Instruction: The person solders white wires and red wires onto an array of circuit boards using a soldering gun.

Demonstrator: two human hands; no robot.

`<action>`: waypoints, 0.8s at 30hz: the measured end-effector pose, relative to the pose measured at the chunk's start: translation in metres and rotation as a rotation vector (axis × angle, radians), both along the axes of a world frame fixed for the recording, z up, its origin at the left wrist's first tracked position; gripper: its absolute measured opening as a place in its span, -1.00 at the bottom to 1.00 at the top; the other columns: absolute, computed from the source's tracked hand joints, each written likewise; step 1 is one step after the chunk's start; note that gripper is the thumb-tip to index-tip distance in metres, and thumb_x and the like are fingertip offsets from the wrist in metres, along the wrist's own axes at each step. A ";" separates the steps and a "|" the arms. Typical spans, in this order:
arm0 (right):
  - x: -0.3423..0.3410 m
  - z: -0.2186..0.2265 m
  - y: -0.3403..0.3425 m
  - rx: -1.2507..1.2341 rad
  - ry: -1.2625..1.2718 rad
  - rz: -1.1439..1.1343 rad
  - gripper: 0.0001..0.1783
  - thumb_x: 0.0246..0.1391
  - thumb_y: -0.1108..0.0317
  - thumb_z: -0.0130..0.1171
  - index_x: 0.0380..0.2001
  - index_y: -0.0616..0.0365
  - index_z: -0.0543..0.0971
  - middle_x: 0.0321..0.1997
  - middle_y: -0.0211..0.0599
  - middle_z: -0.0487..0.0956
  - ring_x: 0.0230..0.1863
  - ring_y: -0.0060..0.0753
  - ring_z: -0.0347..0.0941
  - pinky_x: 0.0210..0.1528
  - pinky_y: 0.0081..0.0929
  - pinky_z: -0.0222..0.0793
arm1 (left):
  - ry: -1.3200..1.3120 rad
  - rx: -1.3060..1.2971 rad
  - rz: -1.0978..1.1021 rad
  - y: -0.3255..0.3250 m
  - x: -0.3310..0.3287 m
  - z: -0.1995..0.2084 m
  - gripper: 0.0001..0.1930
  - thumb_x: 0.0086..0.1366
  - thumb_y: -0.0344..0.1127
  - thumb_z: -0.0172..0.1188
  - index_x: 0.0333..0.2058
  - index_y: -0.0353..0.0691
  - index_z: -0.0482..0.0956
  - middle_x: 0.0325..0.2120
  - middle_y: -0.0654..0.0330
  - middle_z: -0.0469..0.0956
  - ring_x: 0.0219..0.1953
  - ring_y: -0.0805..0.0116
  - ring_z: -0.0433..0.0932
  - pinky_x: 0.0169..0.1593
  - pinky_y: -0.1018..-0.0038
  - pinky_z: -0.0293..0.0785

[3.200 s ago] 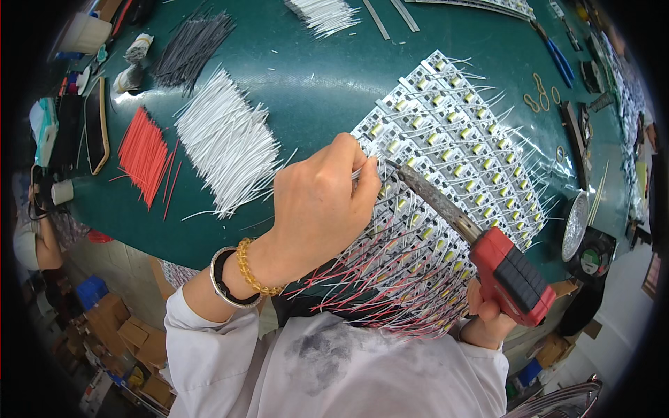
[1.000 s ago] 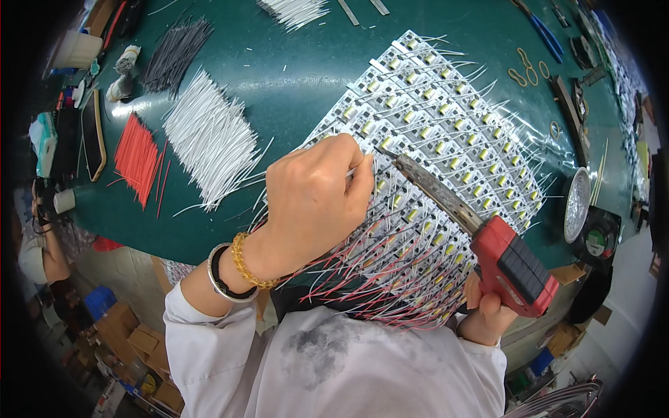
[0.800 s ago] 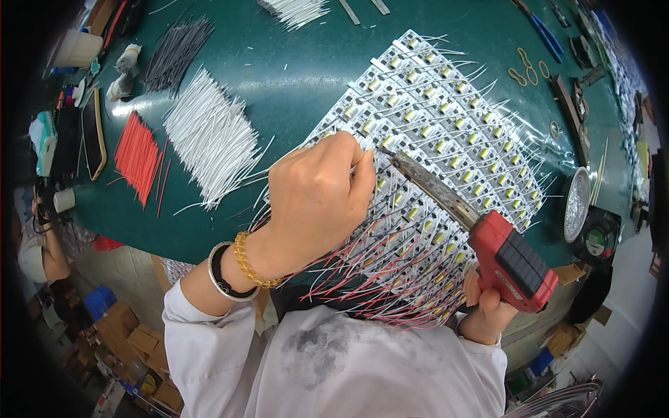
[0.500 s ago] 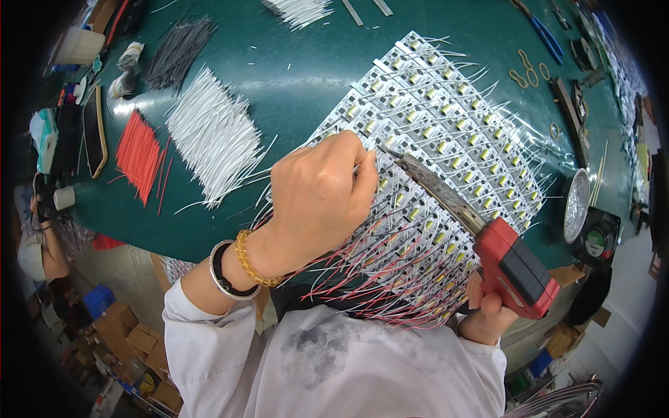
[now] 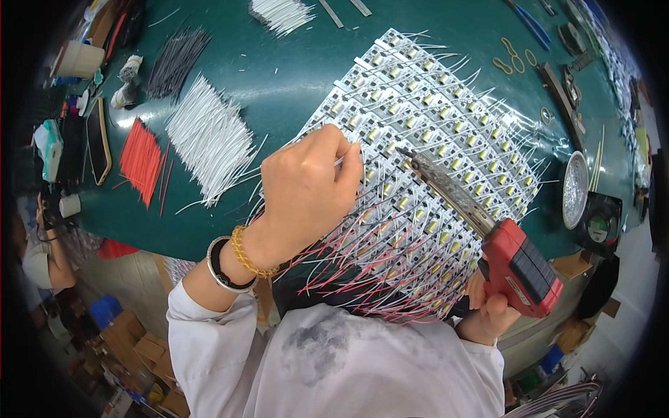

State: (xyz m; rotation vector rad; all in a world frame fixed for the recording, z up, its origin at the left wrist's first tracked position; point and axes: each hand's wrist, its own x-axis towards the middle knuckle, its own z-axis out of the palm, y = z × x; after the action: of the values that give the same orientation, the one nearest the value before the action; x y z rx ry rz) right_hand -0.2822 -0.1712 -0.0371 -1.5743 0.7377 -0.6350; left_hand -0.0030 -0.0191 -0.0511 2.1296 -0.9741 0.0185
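A sheet of white LED modules point(image 5: 446, 150) with yellow chips lies slanted on the green table, with rows of short white wires and, along its near side, red wires point(image 5: 348, 287). My left hand point(image 5: 306, 187) is closed over the sheet's left part. Its thumb and forefinger pinch a thin pale strand that looks like a white wire, mostly hidden by the fingers. My right hand point(image 5: 496, 312) grips the red and black handle of a soldering gun point(image 5: 481, 221) from below. The gun's dark tip hangs over the modules, a short way right of my left thumb.
Left of the sheet lie bundles of white wires point(image 5: 210, 143), red wires point(image 5: 141, 164) and black wires point(image 5: 178, 63). More white wires point(image 5: 282, 15) lie at the back. On the right are a round metal dish point(image 5: 575, 189), a small black fan point(image 5: 601, 223), rubber bands point(image 5: 512, 57) and blue-handled pliers point(image 5: 531, 26).
The soldering gun's tip has drawn away to the right from my left fingertips, widening the gap. My left hand and the module sheet sit slightly farther left in view.
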 end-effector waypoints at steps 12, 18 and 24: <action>0.014 0.002 0.016 0.037 -0.079 -0.034 -0.09 -0.01 -0.26 0.21 -0.04 0.52 0.35 -0.78 -0.47 0.33 -0.81 -0.65 0.19 -0.74 -0.64 0.08 | 0.004 0.012 0.006 0.001 -0.001 0.002 -0.84 0.11 -0.44 0.28 -0.56 -0.28 0.47 -0.69 0.17 0.49 -0.69 0.29 0.47 -0.58 0.42 0.33; 0.009 0.006 0.019 0.054 -0.081 -0.043 -0.02 -0.02 -0.29 0.20 0.01 0.56 0.33 -0.82 -0.48 0.31 -0.85 -0.65 0.17 -0.77 -0.65 0.08 | -0.286 -0.078 0.023 0.005 0.000 0.019 -0.87 0.07 -0.44 0.30 -0.55 -0.20 0.51 -0.66 0.25 0.48 -0.68 0.32 0.38 -0.49 0.43 0.20; 0.022 0.018 0.019 0.072 -0.022 0.040 0.00 -0.01 -0.33 0.17 -0.01 0.59 0.32 -0.83 -0.47 0.30 -0.84 -0.65 0.17 -0.72 -0.64 0.13 | 0.055 0.011 -0.096 -0.005 -0.011 0.005 -0.81 0.07 -0.42 0.28 -0.61 -0.16 0.43 -0.74 0.27 0.45 -0.75 0.28 0.34 -0.52 0.40 0.21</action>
State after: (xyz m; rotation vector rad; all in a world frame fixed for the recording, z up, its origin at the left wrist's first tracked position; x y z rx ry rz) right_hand -0.2604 -0.1519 -0.0192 -1.5099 0.7034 -0.5897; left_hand -0.0136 -0.0237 -0.0461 2.0801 -1.0444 -0.0922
